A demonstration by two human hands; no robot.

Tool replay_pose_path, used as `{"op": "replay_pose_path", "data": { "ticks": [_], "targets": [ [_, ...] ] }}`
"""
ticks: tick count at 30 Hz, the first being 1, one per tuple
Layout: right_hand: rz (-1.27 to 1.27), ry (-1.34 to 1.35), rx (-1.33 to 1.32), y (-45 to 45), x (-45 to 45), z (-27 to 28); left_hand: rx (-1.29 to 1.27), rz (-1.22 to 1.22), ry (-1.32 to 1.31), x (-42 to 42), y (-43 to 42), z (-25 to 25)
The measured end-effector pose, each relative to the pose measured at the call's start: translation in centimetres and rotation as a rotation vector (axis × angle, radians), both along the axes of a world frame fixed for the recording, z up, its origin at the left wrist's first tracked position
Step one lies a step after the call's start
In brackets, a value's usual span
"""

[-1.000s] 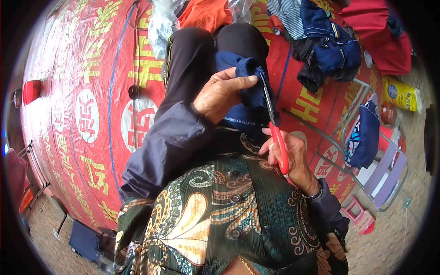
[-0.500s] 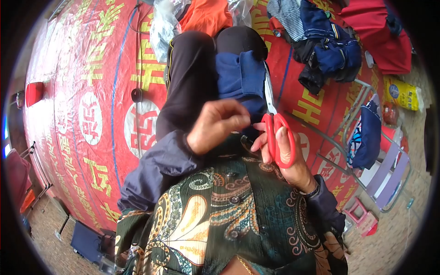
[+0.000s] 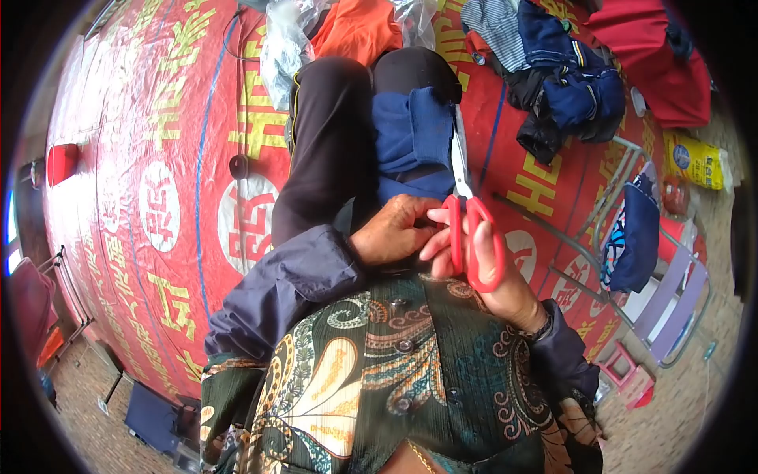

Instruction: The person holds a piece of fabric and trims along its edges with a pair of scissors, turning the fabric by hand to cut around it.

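In my right hand (image 3: pixel 505 272) is a pair of scissors with red handles (image 3: pixel 463 189). Its handle loops sit around my thumb and fingers, and the metal blades point away from me along my right thigh. My left hand (image 3: pixel 392 229) is closed, its fingers curled and meeting the fingertips of my right hand; anything pinched there is too small or hidden to make out. Dark blue cloth (image 3: pixel 403 134) lies folded over my right thigh, just beyond my hands and beside the scissor blades.
Red sheeting with yellow lettering (image 3: pixel 178 205) covers the surface around my legs. Orange cloth (image 3: pixel 355 31) and clear plastic lie past my knees. A heap of clothes (image 3: pixel 564 79) is at the upper right. To the right stands a folding chair (image 3: pixel 671 304) with blue fabric (image 3: pixel 636 237).
My left hand has lowered toward my lap and come to the fingertips of my right hand. The right hand still holds the scissors in nearly the same place.
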State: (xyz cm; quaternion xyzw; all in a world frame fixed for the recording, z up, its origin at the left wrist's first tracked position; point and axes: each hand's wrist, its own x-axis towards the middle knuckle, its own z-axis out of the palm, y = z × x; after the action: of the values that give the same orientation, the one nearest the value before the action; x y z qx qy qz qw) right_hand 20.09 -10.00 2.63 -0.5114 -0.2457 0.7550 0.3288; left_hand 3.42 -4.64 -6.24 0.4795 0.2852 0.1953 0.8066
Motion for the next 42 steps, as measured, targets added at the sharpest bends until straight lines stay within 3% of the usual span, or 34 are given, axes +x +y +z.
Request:
{"op": "replay_pose_path", "data": {
  "ticks": [3, 5, 7, 10, 11, 13, 15, 17, 19, 20, 21, 23, 27, 37, 39, 42],
  "targets": [
    [-0.044, 0.037, -0.001, 0.0, -0.1, -0.3, 0.081, -0.019, 0.061, -0.3, 0.2, -0.3],
    [0.088, -0.087, 0.063, -0.1, 0.0, -0.7, 0.087, -0.041, 0.052, -0.5, 0.3, -0.7],
    [0.092, -0.048, 0.047, 0.1, 0.2, -0.4, 0.33, -0.066, 0.069, -1.1, 0.7, -0.5],
    [0.1, -0.041, 0.013, 0.1, 0.6, 0.1, 0.167, -0.073, 0.05, -2.5, 2.7, 0.5],
    [0.111, -0.076, -0.004, 0.1, 0.6, 0.2, -0.006, -0.005, 0.173, -3.2, 3.5, 1.9],
    [0.109, -0.073, 0.01, -0.2, 0.9, -0.2, 0.09, 0.329, 0.111, -3.4, 4.7, 2.6],
    [0.109, -0.069, 0.026, -0.2, 1.0, -0.4, 0.103, 0.491, 0.142, -3.0, 6.0, 3.6],
    [0.127, -0.091, 0.033, -0.3, 1.0, -0.4, 0.203, 0.443, 0.2, -3.0, 7.5, 3.4],
    [0.13, -0.103, 0.031, -0.5, 1.1, -0.6, 0.16, 0.328, 0.256, -2.3, 8.4, 3.8],
    [0.134, -0.114, 0.028, -0.5, 1.0, -0.7, -0.006, 0.411, 0.243, -1.5, 8.5, 3.3],
    [0.133, -0.114, 0.026, -0.5, 1.1, -0.7, -0.007, 0.41, 0.244, -1.2, 8.9, 2.9],
    [0.187, -0.145, 0.065, -0.4, 1.4, -0.8, -0.397, 0.389, 0.03, -0.8, 9.5, 2.2],
    [0.198, -0.174, 0.089, -0.6, 1.6, -0.6, -0.585, 0.34, -0.09, -0.3, 9.7, 1.8],
    [0.168, -0.213, 0.048, -1.1, 2.1, 0.1, -0.614, 0.37, -0.24, 0.5, 7.7, 1.9],
    [0.156, -0.218, 0.043, -1.2, 2.1, 0.2, -0.687, 0.525, -0.339, 1.3, 7.1, 2.5],
    [0.173, -0.245, 0.064, -1.2, 2.3, 0.4, -0.667, 0.539, -0.382, 1.6, 6.6, 2.0]
  ]
}}
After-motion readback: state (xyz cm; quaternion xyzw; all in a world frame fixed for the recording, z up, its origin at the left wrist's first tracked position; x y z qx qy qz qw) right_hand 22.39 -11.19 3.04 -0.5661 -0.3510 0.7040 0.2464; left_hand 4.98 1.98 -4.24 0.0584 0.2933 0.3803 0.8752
